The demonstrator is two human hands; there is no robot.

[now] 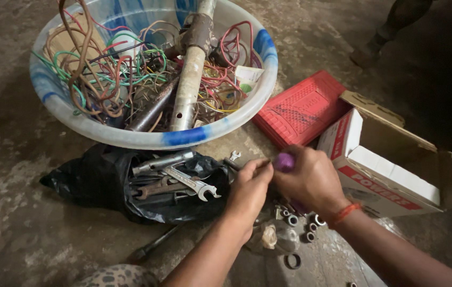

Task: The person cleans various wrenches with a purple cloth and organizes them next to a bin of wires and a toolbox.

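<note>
Purple-handled tool (284,161) sits right between our two hands, low in the middle of the view, just above the concrete floor (13,223). Only the rounded purple end shows; the rest is hidden by our fingers, so we judge rather than see that its long axis runs roughly left to right, from our right hand toward our left, with a short dark metal piece (232,164) poking out beyond the left fingertips toward the black bag.

Our right hand (311,178) is the nearer one to the purple end: it is curled closed over it, knuckles up, an orange thread band (346,212) at the wrist. Our left hand (248,188) comes in from below, fingers bent and pinched together at the same spot, touching the right hand's fingertips. Whether it grips the tool's shaft or some small part on it, we cannot tell.

Just left of the hands lies a black plastic bag (88,183) spread open with spanners (191,183) and other steel tools on it. Behind that stands a white and blue plastic basin (183,137) full of tangled coloured wires (103,74) and a rusty pipe (191,69). To the right of our hands are a red plastic case (300,109) and an open cardboard box (396,165), both near. Under our wrists small metal rings and sockets (306,226) are scattered on the floor.
</note>
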